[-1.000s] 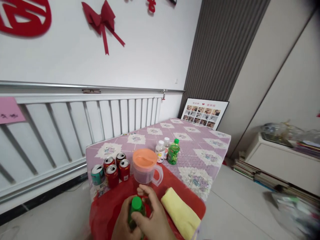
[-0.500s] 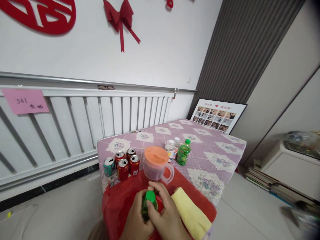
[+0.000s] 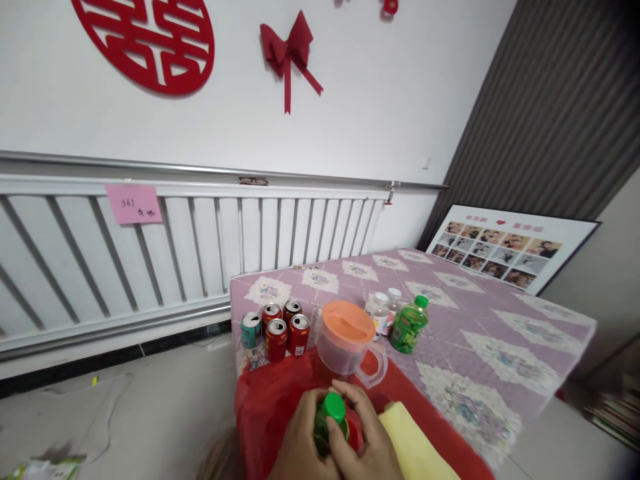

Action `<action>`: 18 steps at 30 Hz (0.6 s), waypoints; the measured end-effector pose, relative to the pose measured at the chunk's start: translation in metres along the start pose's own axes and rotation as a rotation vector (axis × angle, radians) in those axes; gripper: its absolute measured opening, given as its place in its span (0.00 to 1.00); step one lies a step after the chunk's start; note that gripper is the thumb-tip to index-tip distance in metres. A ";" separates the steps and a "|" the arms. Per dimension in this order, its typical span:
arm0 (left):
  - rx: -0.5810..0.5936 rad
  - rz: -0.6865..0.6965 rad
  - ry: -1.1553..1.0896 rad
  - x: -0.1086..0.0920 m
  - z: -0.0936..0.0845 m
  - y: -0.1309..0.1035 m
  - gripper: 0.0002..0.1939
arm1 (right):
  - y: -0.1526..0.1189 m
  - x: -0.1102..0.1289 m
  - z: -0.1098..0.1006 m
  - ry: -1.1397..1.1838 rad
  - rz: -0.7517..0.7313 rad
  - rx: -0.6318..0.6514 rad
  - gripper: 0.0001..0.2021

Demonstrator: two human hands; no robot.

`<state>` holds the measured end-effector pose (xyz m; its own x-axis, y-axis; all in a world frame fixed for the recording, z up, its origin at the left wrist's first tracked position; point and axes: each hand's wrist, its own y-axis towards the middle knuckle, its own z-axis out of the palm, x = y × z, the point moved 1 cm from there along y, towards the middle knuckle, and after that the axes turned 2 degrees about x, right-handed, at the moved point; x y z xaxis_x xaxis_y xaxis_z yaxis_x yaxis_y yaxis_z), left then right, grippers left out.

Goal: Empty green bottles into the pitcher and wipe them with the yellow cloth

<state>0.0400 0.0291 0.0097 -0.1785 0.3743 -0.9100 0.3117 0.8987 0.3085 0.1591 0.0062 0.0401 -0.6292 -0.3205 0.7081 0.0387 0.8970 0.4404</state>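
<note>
Between my two hands, near the bottom of the head view, is a green plastic bottle (image 3: 323,433) with a green cap (image 3: 334,406). My left hand (image 3: 300,440) wraps round its left side. My right hand (image 3: 367,440) closes on it from the right, the thumb near the cap. The hands hide most of the bottle's body. Beneath them lies a red cloth (image 3: 265,400). Just beyond the hands stands a clear plastic pitcher (image 3: 335,357) with an orange lid (image 3: 347,321). A folded yellow cloth (image 3: 415,443) lies to the right of my right hand.
Several drink cans (image 3: 276,340) stand at the table's left edge. Behind the pitcher are two white-capped bottles (image 3: 379,313) and another green bottle (image 3: 410,325). A patterned tablecloth (image 3: 345,287) covers the table. A radiator (image 3: 200,247) runs along the wall, and a photo board (image 3: 510,243) leans at the back right.
The view has turned left, so everything sits further right in the picture. Both hands still hold the green bottle, with little change in their grip.
</note>
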 end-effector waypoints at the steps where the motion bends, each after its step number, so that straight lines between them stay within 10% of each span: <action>1: 0.004 -0.007 0.004 0.000 0.000 0.000 0.19 | 0.000 -0.001 -0.001 0.013 0.003 0.011 0.18; 9: 0.033 -0.033 -0.051 0.006 0.001 -0.003 0.26 | 0.003 -0.001 0.004 0.167 0.254 -0.064 0.22; 18: 0.026 -0.031 -0.083 -0.011 -0.001 -0.002 0.23 | 0.002 0.003 0.006 0.277 0.170 -0.023 0.13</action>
<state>0.0406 0.0235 0.0192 -0.1107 0.3253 -0.9391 0.3315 0.9029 0.2736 0.1529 0.0092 0.0403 -0.3773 -0.2403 0.8944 0.1447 0.9386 0.3133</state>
